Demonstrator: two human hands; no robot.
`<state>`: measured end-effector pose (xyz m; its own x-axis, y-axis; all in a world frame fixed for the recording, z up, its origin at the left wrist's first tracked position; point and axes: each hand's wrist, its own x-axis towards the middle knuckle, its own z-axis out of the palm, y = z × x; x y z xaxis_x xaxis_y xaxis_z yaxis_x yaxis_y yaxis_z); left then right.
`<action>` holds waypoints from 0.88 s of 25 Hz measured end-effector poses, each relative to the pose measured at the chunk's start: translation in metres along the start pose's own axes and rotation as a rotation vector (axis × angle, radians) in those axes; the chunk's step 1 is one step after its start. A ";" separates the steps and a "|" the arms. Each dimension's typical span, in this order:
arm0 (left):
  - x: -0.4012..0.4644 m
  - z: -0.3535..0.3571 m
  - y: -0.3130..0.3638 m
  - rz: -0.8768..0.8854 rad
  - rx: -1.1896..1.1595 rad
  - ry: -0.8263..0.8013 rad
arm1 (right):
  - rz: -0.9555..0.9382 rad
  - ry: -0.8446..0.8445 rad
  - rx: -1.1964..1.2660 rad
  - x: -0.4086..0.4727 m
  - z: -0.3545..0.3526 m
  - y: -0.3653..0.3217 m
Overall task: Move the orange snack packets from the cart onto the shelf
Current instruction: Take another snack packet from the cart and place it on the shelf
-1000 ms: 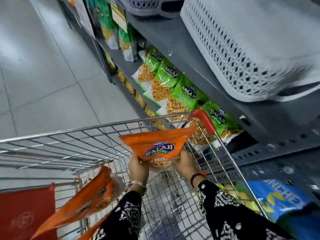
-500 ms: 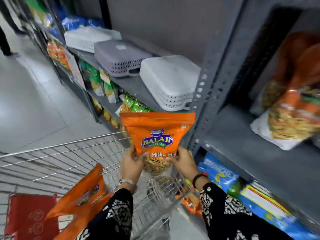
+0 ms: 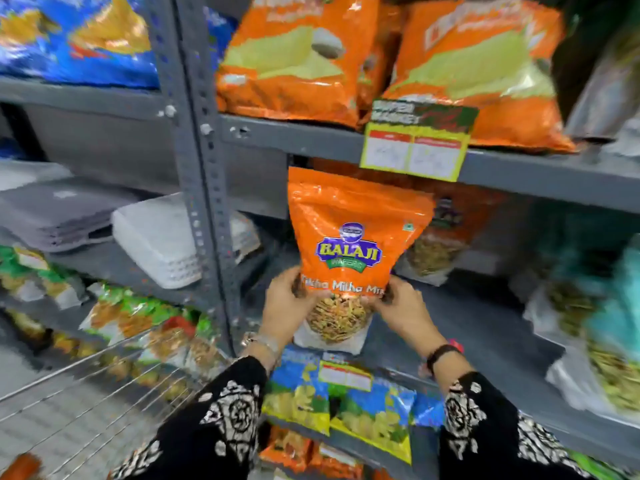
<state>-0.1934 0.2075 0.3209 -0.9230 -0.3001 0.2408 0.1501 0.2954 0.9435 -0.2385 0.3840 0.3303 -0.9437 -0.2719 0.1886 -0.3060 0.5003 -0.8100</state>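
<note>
Orange packet held upright at the mouth of the middle shelf

Left hand point(image 3: 289, 301) and right hand point(image 3: 403, 306) each clamp a lower corner of the orange snack packet point(image 3: 353, 233), its long axis vertical, the bare shelf point(image 3: 485, 327) directly beyond and just below it. It reads "BALAJI WAFERS" and, partly covered, "Tikha Mitha Mix". The cart point(image 3: 86, 393) sits lower left.

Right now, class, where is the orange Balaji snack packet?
In the head view it is centre frame: the orange Balaji packet is upright between the left hand and right hand, just below the price tag.
</note>
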 end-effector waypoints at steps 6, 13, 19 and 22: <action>0.061 0.133 0.003 0.101 0.054 -0.306 | 0.209 0.270 -0.087 0.028 -0.092 0.068; 0.113 0.217 -0.018 -0.013 0.105 -0.372 | 0.341 0.406 -0.052 0.064 -0.115 0.137; 0.109 0.225 -0.028 0.042 0.126 -0.329 | 0.423 0.469 0.138 0.062 -0.102 0.155; 0.089 0.203 -0.027 0.070 0.071 -0.286 | 0.411 0.602 0.212 0.037 -0.085 0.132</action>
<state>-0.3514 0.3570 0.2709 -0.9752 -0.0118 0.2208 0.2007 0.3716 0.9064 -0.3241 0.5096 0.2776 -0.9011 0.4280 0.0698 0.0584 0.2794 -0.9584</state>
